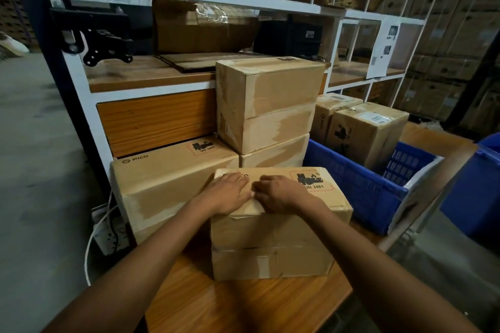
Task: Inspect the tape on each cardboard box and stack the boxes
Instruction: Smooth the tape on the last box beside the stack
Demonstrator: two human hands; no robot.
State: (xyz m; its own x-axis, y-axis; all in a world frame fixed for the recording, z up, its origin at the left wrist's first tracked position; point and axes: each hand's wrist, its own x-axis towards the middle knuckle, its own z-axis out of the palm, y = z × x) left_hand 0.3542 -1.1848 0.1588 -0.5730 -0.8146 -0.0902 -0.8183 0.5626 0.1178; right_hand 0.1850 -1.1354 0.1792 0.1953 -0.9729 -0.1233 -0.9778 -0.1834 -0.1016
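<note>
A taped cardboard box [270,238] with a red UN 3481 label stands on the wooden table [243,303] right in front of me. My left hand [228,193] lies flat on its top, fingers fairly straight. My right hand [278,193] rests beside it with curled fingers, pinching the clear tape [251,207] at the top's near edge. Behind stand two stacked boxes, the upper box [270,97] on the lower box [276,153]. A long PICO box [167,178] lies to the left.
A blue plastic crate [359,192] at the right holds two more labelled boxes [365,132]. Another blue bin [476,197] is at the far right. A white-framed shelf [151,81] with flattened cardboard stands behind. A white cable [93,232] hangs at the table's left.
</note>
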